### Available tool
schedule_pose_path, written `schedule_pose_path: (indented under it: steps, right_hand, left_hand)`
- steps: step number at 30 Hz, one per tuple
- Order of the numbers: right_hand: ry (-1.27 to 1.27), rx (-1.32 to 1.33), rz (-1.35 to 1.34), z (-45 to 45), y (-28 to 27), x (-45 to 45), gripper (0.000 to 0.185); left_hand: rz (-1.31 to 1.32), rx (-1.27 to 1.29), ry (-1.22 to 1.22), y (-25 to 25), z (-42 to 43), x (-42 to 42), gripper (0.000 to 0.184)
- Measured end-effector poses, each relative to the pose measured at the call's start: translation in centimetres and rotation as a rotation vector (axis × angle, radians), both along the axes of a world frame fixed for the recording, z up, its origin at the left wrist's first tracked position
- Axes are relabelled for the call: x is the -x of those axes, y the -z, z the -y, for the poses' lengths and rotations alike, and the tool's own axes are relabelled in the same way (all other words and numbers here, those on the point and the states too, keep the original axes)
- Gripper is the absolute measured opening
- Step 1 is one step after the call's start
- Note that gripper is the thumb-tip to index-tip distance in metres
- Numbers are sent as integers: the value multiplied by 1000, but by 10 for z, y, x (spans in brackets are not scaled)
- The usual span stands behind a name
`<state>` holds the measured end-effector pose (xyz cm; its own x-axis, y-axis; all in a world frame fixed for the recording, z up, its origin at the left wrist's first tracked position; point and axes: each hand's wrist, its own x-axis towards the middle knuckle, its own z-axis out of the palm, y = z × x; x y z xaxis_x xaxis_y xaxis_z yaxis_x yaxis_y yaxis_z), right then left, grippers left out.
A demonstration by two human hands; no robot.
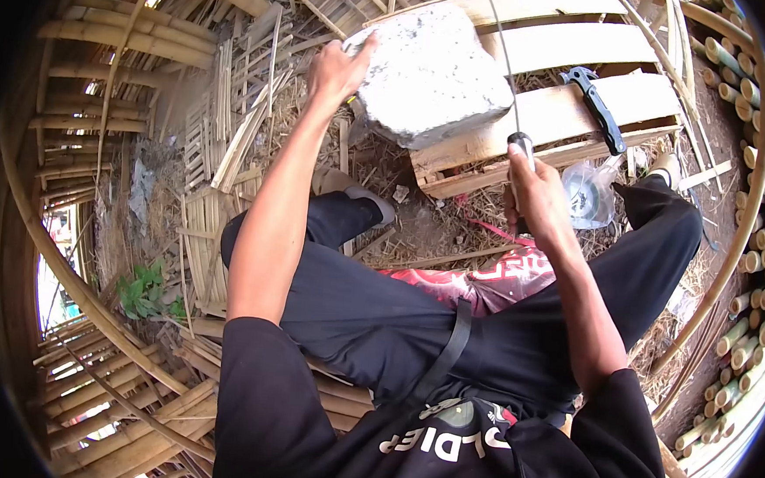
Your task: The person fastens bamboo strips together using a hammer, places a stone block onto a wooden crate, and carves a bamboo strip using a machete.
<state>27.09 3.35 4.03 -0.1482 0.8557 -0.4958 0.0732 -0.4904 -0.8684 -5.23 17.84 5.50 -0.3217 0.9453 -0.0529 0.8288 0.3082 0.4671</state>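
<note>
A big white block [432, 71], its surface rough and dark-specked, sits on the pale wooden slats [574, 106]; I cannot tell whether it is stone or foam. My left hand [340, 70] grips its left edge, index finger laid along the top and the other fingers partly hidden. In my right hand [538, 196] is a tool with a long thin blade [505, 58] and a dark handle, held with the fingers wrapped round it. The blade points away from me, just right of the block. A black folding tool [596, 110] lies on the slats farther right.
A clear plastic bag or cup [588, 195] stands right of my right hand. Red printed cloth [503, 277] lies between my legs. Cut bamboo poles [760, 218] are stacked at the right; bamboo framing [123, 43] rises at the left. Straw and splinters litter the ground.
</note>
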Motion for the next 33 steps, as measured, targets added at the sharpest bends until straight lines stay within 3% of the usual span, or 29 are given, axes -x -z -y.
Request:
schedule_pose_path:
  steps: [4,6,7,9,12,13,14,15,16,17,19,20,24,27,29,31,32,33]
  right_hand:
    - [-15,17,7,3,-12,-13,48]
    - [-17,50,-37,5,-17,-18,47]
    - [-52,29,-2,5,-23,-19,47]
    - [-40,26,-23,5,-18,-22,47]
    - [-14,73,-91,6,-15,-25,48]
    - [-12,75,-153,6,-9,-28,48]
    - [-16,79,-115,6,-14,-28,47]
    - [-5,74,-146,4,-7,-28,47]
    - [-4,76,-131,4,-9,-27,47]
    - [-9,67,-114,3,-15,-27,48]
    - [-6,46,-143,3,-13,-27,48]
    - [-3,31,-169,2,-13,-24,48]
    - [-19,32,-160,3,-24,-29,50]
    - [-40,46,-167,2,-33,-31,50]
    - [-53,23,-154,3,-33,-32,51]
    - [-14,16,-140,3,-29,-29,54]
    - [-18,8,-168,4,-29,-29,56]
    - [-25,1,-160,5,-27,-30,58]
  left_hand:
    - [19,-71,48,7,3,-16,104]
    - [-73,-37,-1,9,-5,-23,82]
    - [-73,-48,-7,9,-9,-24,82]
    - [-239,-15,30,5,-14,-16,96]
    - [-237,-221,-61,-88,4,-20,73]
    - [-252,-461,16,-131,16,-16,64]
    - [-356,-679,302,-172,24,21,42]
    - [238,-640,260,-231,53,54,31]
    - [202,-960,227,-268,95,-12,21]
    - [593,-1004,368,-304,120,-27,39]
    - [668,-1072,598,-353,161,-24,62]
    - [587,-1104,624,-360,170,-23,64]
    - [726,-1017,794,-363,167,-28,62]
    - [842,-960,933,-391,172,-35,59]
    - [982,-633,1105,-412,163,-37,54]
    - [938,-797,953,-408,138,-38,49]
    - [660,-1132,598,-383,120,-69,50]
    - [858,-892,795,-393,107,-36,52]
